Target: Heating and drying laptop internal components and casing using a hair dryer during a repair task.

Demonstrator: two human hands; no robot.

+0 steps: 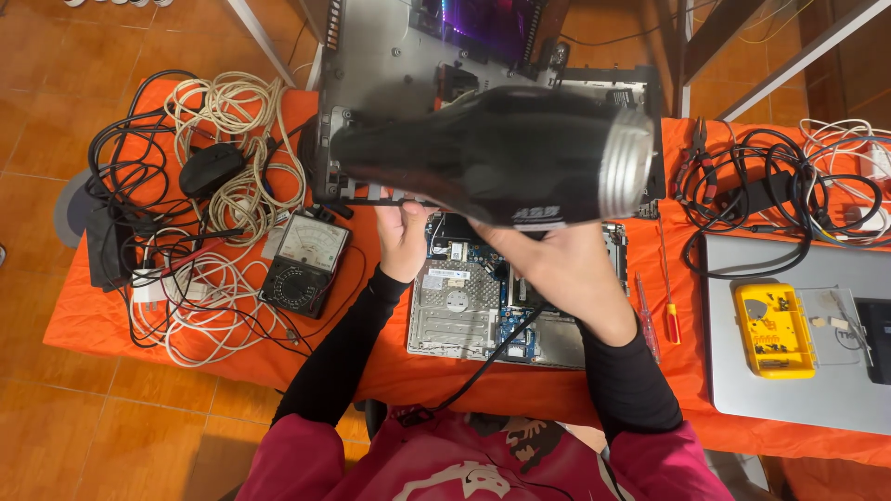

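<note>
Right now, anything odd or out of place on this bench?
Yes. The laptop lies opened with its circuit board bare, under a black hair dryer held in the right hand; the left hand grips the raised panel. Tangled cables sprawl at the table's left.

Right hand (566,269) gripping a black hair dryer (492,158) sideways, left hand (404,237) at an opened laptop (501,306) — orange table (93,325), meter (303,264), tangled cables (223,130), yellow case (773,329).
</note>
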